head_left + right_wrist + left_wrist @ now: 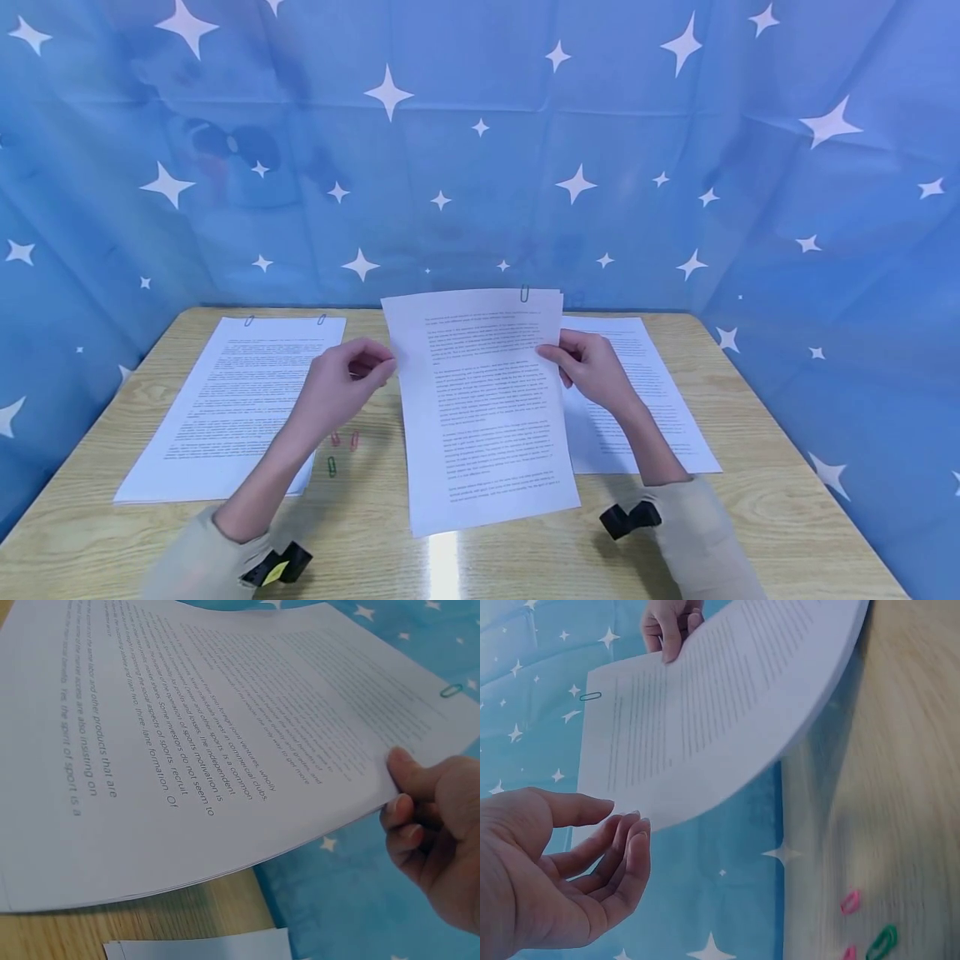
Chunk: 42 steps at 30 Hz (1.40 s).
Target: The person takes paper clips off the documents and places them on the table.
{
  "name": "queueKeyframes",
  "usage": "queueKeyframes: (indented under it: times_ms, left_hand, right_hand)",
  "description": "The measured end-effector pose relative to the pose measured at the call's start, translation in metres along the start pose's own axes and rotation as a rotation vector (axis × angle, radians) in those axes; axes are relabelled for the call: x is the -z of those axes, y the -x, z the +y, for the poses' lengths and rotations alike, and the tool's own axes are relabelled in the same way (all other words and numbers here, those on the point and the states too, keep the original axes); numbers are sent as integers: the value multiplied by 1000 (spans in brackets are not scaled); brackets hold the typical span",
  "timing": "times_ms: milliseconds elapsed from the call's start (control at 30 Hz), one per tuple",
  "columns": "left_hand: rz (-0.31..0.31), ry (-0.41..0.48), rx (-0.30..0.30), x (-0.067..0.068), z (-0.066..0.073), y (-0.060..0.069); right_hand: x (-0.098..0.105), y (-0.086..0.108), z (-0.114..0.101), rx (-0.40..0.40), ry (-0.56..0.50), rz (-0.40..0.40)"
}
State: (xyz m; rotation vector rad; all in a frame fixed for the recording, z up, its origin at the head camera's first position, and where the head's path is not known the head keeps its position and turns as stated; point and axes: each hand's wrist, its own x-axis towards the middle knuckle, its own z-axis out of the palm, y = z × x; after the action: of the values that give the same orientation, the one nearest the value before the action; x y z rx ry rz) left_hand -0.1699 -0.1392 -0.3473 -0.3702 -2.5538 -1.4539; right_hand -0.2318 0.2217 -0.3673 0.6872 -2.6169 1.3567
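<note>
Beige sleeves (708, 533) come nearest in the head view, at five and seven o'clock. Between my hands, the sheets (487, 417) stand raised over the counter (517, 567), print facing me, a green clip (524, 293) near one o'clock on their top edge. My right hand (596, 371) pinches them at two o'clock, probably to keep the layers together. My left hand (348, 375) hovers by their ten o'clock edge. The left stack (240, 400) lies at nine o'clock, presumably bound by its two top clips (322, 319); loose clips (332, 467) sit around eight, likely for easy reach. The right stack (645, 392) lies at three, partly hidden.

From my left wrist, thumb and loosely bent fingers nearly meet, seemingly around nothing; the paper bows, I'd guess, from one-sided support.

From my right wrist, thumb presses the printed face, fingers tucked beneath.
</note>
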Motion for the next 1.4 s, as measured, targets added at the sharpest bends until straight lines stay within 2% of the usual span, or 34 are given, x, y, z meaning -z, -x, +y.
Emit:
queueKeyframes:
  times_ms: [133,467,733,900,1100,1400]
  left_hand:
    - [23,21,-25,-6,8,-5]
    - [82,118,-149,-16,25,-16]
    - [158,132,-268,-23,38,-25]
    - [194,139,-333,-28,46,-29]
    - [201,139,-416,-36,52,-36]
    - [201,126,-477,-49,65,-43]
  right_hand:
    - [-1,0,0,2,7,4]
    - [-4,0,-4,23,10,7]
    - [-8,1,-12,-14,46,9]
    - [-11,0,-12,-9,51,5]
    - [-11,1,-8,5,28,-1]
    - [-12,1,-9,47,61,1]
